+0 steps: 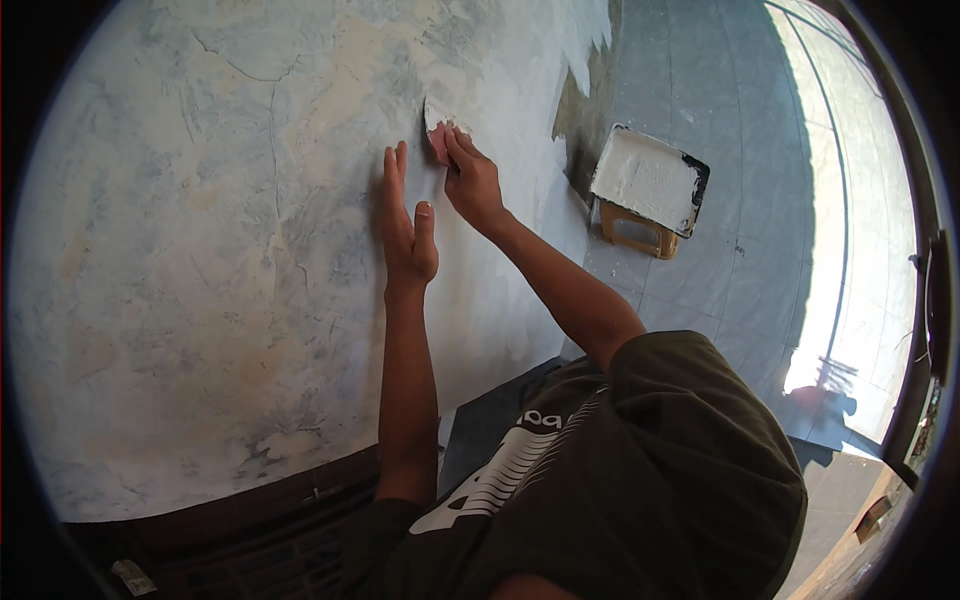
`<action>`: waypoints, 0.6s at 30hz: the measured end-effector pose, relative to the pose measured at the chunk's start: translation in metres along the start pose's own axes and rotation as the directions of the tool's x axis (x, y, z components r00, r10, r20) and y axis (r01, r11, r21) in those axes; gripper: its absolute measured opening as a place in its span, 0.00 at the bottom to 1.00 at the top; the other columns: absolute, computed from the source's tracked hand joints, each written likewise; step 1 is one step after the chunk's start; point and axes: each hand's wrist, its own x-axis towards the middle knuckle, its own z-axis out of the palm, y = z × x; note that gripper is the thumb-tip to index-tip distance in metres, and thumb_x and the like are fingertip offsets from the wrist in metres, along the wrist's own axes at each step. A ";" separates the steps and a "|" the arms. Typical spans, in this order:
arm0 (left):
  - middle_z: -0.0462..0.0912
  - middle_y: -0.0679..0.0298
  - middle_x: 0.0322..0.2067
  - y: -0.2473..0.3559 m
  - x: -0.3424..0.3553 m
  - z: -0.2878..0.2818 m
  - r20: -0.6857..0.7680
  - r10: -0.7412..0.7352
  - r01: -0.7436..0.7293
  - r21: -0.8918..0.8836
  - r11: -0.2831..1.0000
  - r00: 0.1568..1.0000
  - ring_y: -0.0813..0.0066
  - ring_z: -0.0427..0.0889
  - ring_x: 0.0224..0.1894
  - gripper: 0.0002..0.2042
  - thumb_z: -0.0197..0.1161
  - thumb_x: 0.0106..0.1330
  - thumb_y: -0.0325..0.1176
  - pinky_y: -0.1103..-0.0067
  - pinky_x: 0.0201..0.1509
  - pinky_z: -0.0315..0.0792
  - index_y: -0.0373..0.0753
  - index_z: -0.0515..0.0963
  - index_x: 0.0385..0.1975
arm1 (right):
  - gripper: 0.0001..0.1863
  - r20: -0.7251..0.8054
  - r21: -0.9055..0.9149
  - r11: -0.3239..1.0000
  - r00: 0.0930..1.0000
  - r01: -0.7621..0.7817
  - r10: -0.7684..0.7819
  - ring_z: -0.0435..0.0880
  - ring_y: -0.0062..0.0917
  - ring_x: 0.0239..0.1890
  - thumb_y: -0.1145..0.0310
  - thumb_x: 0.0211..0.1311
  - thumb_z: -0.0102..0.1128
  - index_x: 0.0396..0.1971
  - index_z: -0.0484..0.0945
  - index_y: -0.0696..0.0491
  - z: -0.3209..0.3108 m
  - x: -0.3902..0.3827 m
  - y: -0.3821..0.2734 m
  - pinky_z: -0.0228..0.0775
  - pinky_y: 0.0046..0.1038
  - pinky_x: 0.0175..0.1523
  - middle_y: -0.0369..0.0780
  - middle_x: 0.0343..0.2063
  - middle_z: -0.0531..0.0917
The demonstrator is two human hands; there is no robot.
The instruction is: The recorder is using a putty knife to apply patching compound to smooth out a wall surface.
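Observation:
My right hand (pixel 470 185) grips a small pink scraper (pixel 437 140) smeared with white paste, held at the mottled white plastered wall (pixel 200 220). Just left of it, my left hand (pixel 408 225) holds nothing, with fingers straight and pointing up against or very close to the wall; I cannot tell whether it touches. Fine cracks run down the plaster, and a bare grey-brown patch shows along the wall's edge to the upper right.
A tray (pixel 645 185) coated with white material rests on a tan plastic stool (pixel 660 246) to the right, on grey tiled floor (pixel 740 280). Sunlight falls along the far right. A dark grated area (pixel 250 560) lies below the wall at the bottom left.

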 end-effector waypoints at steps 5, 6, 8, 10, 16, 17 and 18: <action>0.57 0.45 0.71 -0.021 -0.011 -0.008 -0.062 0.023 -0.024 -0.009 1.000 0.998 0.50 0.55 0.74 0.38 0.40 0.74 0.54 0.62 0.76 0.46 0.29 0.43 0.73 | 0.24 0.313 0.146 0.988 0.950 -0.058 0.009 0.83 0.38 0.53 0.87 0.57 0.53 0.55 0.77 0.58 -0.059 -0.076 -0.020 0.77 0.31 0.56 0.47 0.51 0.83; 0.57 0.45 0.71 -0.022 -0.011 -0.008 -0.061 0.027 -0.028 -0.006 1.000 0.998 0.50 0.55 0.74 0.38 0.40 0.73 0.54 0.63 0.76 0.46 0.29 0.43 0.73 | 0.21 0.406 0.163 0.918 0.873 -0.361 0.271 0.84 0.30 0.49 0.85 0.59 0.55 0.53 0.78 0.60 -0.070 -0.083 -0.022 0.77 0.28 0.54 0.44 0.48 0.84; 0.57 0.44 0.71 -0.022 -0.007 -0.004 -0.062 0.038 -0.039 -0.004 0.999 0.997 0.50 0.55 0.74 0.39 0.40 0.73 0.54 0.63 0.76 0.46 0.29 0.43 0.73 | 0.14 0.482 0.207 0.695 0.690 -0.688 0.540 0.83 0.19 0.43 0.82 0.62 0.57 0.49 0.79 0.63 -0.086 -0.082 -0.007 0.77 0.24 0.51 0.39 0.43 0.85; 0.57 0.44 0.71 -0.026 -0.004 0.000 -0.068 0.024 -0.024 0.003 1.000 0.997 0.50 0.55 0.74 0.39 0.41 0.73 0.54 0.63 0.76 0.46 0.29 0.44 0.73 | 0.09 0.421 0.446 0.495 0.663 -0.746 0.619 0.82 0.20 0.42 0.81 0.63 0.59 0.42 0.80 0.64 -0.081 -0.071 0.018 0.78 0.26 0.51 0.40 0.40 0.85; 0.58 0.45 0.71 -0.026 -0.010 -0.003 -0.080 0.013 -0.009 0.047 0.999 0.997 0.50 0.56 0.73 0.38 0.40 0.74 0.53 0.63 0.75 0.48 0.29 0.44 0.72 | 0.12 0.187 0.174 0.772 0.790 -0.612 0.584 0.83 0.17 0.41 0.83 0.62 0.56 0.45 0.81 0.64 -0.052 -0.003 0.044 0.76 0.23 0.49 0.40 0.33 0.85; 0.58 0.45 0.71 -0.027 -0.011 -0.005 -0.084 0.007 -0.003 0.053 0.999 0.996 0.50 0.56 0.73 0.38 0.40 0.74 0.53 0.63 0.75 0.48 0.29 0.44 0.72 | 0.12 0.195 0.175 0.769 0.787 -0.615 0.585 0.83 0.17 0.41 0.83 0.62 0.56 0.45 0.81 0.64 -0.048 0.010 0.036 0.76 0.23 0.49 0.40 0.33 0.85; 0.58 0.45 0.71 -0.027 -0.013 -0.006 -0.079 0.007 -0.001 0.077 0.997 0.997 0.49 0.56 0.73 0.38 0.40 0.74 0.54 0.63 0.75 0.48 0.29 0.44 0.72 | 0.15 0.121 0.127 0.828 0.837 -0.546 0.534 0.85 0.23 0.39 0.83 0.61 0.54 0.47 0.81 0.62 -0.045 0.022 0.027 0.76 0.25 0.47 0.45 0.37 0.86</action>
